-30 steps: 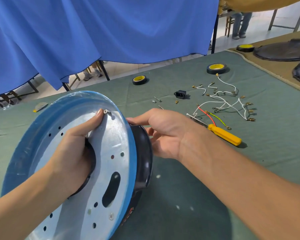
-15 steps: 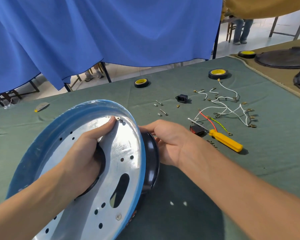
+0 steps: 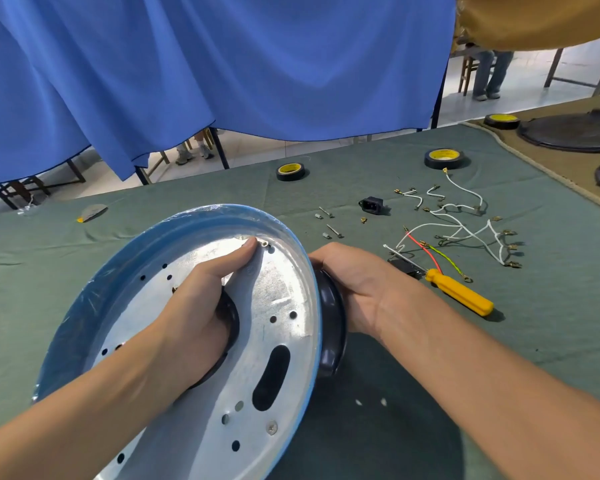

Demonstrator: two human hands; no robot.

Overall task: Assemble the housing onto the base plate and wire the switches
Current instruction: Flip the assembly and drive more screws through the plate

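I'm fastening the black housing (image 3: 335, 341), clamped in my right grip (image 3: 357, 289) behind the base plate (image 3: 291, 348) tilted on the surface (image 3: 551, 323), while my left grip (image 3: 194, 306), hooked in its centre hole, pins a small fastener (image 3: 264, 243); next, probably the yellow screwdriver (image 3: 459, 296).

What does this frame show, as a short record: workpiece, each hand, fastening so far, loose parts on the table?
workpiece: base plate tilted on edge, black housing against its far face
left hand: grips the plate at its central opening, one fingertip at a small screw near the upper rim
right hand: holds the housing from behind
fastened: one screw head seated near the lower rim
on table: screwdriver, wires, socket, tape rolls, loose screws, all untouched
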